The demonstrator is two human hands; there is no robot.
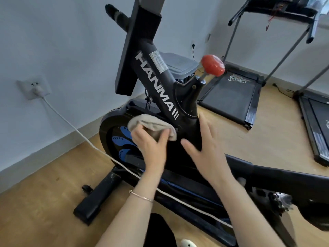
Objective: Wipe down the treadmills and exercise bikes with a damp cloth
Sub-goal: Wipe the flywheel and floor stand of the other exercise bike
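a white cord (76, 130) slants across the bike (160, 86) at its wheel cover (114, 125), barring a low reach; a red knob (212, 65) juts above. the floor (44, 184) to the left lies open.

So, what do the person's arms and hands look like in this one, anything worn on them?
Both forearms are bare: no sleeves, no gloves. The left hand has a thin pinkish-gold metal bangle round its wrist. The right hand and its wrist wear nothing that shows; no rings or watch are visible on either.
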